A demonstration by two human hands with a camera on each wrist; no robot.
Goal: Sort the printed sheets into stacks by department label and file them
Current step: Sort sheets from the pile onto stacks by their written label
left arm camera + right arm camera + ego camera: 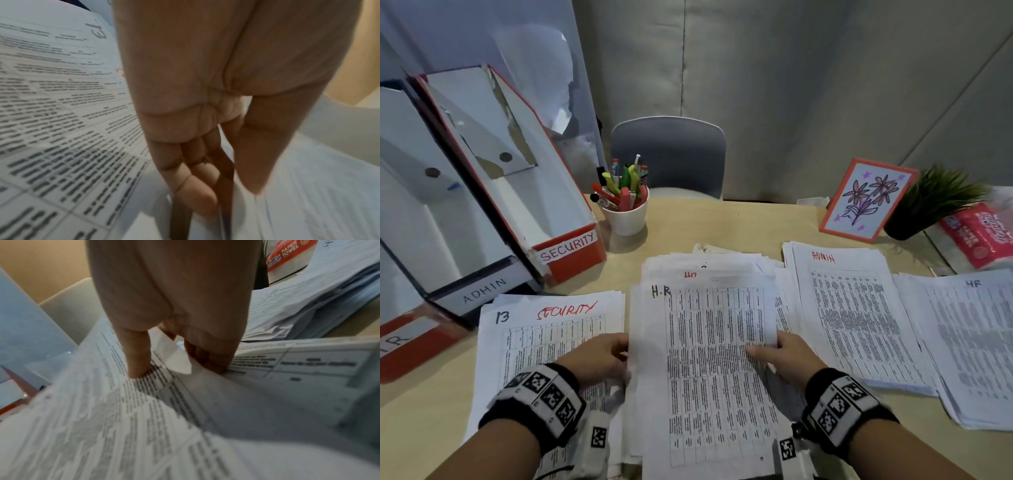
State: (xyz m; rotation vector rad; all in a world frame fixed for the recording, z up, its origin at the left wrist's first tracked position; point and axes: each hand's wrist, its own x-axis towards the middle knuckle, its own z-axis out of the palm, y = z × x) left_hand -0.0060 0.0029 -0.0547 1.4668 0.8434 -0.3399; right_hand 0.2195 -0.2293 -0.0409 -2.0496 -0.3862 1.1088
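A printed sheet marked H.R (pixel 715 359) tops the unsorted pile in front of me. My left hand (pixel 602 356) holds its left edge, the fingers (pixel 197 191) tucked under the paper. My right hand (pixel 784 353) pinches the right edge, thumb (pixel 137 363) on top of the print and fingers (pixel 209 360) curled below. A stack headed SECURITY (pixel 544 339) lies at the left. Stacks headed ADMIN (pixel 856 315) and HR (pixel 976 335) lie at the right. File boxes labelled SECURITY (pixel 566 250), ADMIN (pixel 482 291) and H.R (pixel 400 342) stand at the back left.
A white cup of pens (pixel 625 202) stands behind the pile. A framed flower drawing (pixel 866 200), a small potted plant (pixel 931 202) and a paper towel pack (pixel 983 236) sit at the back right. A grey chair (pixel 671 154) faces the desk's far edge.
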